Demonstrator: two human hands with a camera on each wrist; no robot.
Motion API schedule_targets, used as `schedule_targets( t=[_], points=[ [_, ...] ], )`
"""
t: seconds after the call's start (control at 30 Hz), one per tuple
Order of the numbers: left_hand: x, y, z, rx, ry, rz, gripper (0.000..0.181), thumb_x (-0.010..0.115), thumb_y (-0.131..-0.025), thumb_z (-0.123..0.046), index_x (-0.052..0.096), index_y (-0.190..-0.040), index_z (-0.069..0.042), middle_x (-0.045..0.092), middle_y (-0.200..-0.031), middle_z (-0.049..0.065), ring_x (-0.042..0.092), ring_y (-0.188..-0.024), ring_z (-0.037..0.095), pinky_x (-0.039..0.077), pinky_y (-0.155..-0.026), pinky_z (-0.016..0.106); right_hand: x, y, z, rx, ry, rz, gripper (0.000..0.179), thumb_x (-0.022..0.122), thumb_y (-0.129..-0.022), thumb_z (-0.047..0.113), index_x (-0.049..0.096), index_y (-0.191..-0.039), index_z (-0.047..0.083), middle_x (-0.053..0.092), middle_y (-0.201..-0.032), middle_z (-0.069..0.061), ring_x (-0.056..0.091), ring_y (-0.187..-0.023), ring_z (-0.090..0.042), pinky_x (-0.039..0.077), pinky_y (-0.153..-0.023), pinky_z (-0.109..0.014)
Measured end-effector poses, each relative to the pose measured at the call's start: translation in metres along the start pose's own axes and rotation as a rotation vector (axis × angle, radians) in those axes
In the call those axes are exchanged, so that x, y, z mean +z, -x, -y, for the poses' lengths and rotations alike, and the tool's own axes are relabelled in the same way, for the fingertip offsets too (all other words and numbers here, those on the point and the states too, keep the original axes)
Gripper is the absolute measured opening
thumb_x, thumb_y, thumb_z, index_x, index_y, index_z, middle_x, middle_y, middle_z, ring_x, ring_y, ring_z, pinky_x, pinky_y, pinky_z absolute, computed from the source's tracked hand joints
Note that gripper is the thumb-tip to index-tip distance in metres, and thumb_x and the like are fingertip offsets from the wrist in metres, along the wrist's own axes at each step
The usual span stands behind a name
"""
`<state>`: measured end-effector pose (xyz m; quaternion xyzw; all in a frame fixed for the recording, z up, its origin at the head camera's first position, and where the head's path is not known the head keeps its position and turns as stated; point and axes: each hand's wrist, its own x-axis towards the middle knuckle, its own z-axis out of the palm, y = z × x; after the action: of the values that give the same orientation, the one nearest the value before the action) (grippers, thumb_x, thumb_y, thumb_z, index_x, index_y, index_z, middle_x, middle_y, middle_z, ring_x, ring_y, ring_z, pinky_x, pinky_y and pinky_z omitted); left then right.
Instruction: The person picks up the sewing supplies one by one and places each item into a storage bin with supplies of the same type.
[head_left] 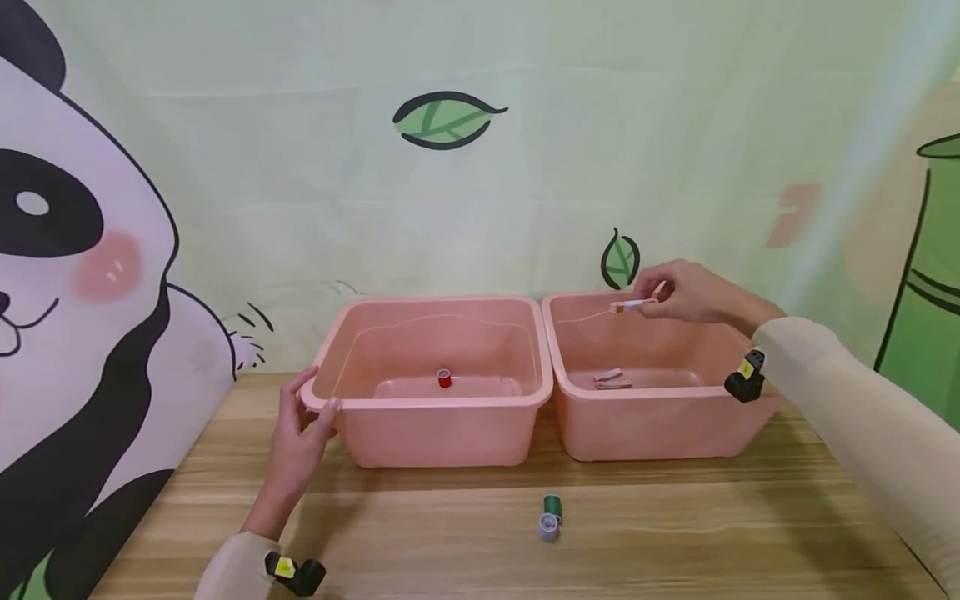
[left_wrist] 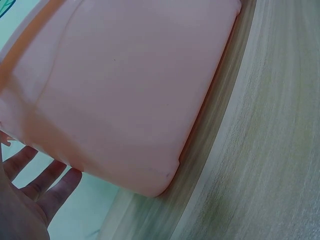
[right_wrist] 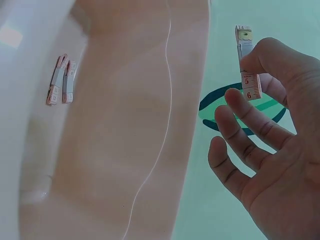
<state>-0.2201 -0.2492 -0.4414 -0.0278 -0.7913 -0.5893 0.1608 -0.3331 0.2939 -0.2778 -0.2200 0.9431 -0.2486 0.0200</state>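
Observation:
My right hand (head_left: pixel 686 292) pinches a folded tape measure (head_left: pixel 632 306) between thumb and forefinger, above the back of the right pink bin (head_left: pixel 652 425). The right wrist view shows red numbers on this tape measure (right_wrist: pixel 250 85), with the other fingers spread. Two more folded tape measures (right_wrist: pixel 61 80) lie on that bin's floor. At the left front corner of the left pink bin (head_left: pixel 442 433), my left hand (head_left: pixel 296 433) holds the rim, thumb over the front. Its fingers (left_wrist: pixel 60 192) touch the bin's side wall in the left wrist view. A red thread spool (head_left: pixel 445 378) stands inside this bin.
On the wooden table (head_left: pixel 420 533), in front of the bins, a green thread spool (head_left: pixel 552 507) touches a pale grey-lilac one (head_left: pixel 548 527). Behind the bins hangs a pale green cloth (head_left: pixel 300 167) printed with a panda and leaves. The two bins stand side by side.

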Motion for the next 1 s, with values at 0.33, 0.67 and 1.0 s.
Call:
schedule_targets(
  t=[0.33, 0.67, 1.0],
  points=[
    [-0.001, 0.0, -0.001, -0.001, -0.004, 0.006, 0.064, 0.06, -0.105, -0.032, 0.026, -0.159, -0.029, 0.041, -0.159, 0.013, 0.055, -0.116, 0.022, 0.057, -0.082, 0.023, 0.002, -0.004, -0.006, 0.029, -0.001, -0.003, 0.007, 0.071, -0.094, 0.012, 0.07, -0.1, 0.01, 0.066, -0.1, -0.007, 0.058, -0.09, -0.028, 0.052, -0.075, -0.034],
    [0.0, 0.0, -0.002, -0.006, 0.007, 0.017, 0.067, 0.06, -0.105, -0.03, 0.022, -0.161, -0.029, 0.037, -0.161, 0.014, 0.053, -0.122, 0.029, 0.057, -0.083, 0.023, 0.0, -0.003, -0.011, 0.039, 0.03, -0.033, 0.027, 0.074, -0.095, 0.019, 0.066, -0.119, 0.01, 0.066, -0.117, -0.015, 0.065, -0.104, -0.034, 0.06, -0.083, -0.046],
    [-0.001, -0.001, 0.0, -0.014, 0.007, 0.022, 0.067, 0.06, -0.105, -0.029, 0.022, -0.161, -0.031, 0.037, -0.162, 0.012, 0.052, -0.124, 0.029, 0.057, -0.084, 0.023, 0.0, -0.004, -0.01, 0.069, 0.006, -0.01, 0.047, 0.075, -0.094, 0.026, 0.058, -0.136, 0.012, 0.061, -0.13, -0.022, 0.063, -0.113, -0.039, 0.06, -0.084, -0.049]
  ],
)
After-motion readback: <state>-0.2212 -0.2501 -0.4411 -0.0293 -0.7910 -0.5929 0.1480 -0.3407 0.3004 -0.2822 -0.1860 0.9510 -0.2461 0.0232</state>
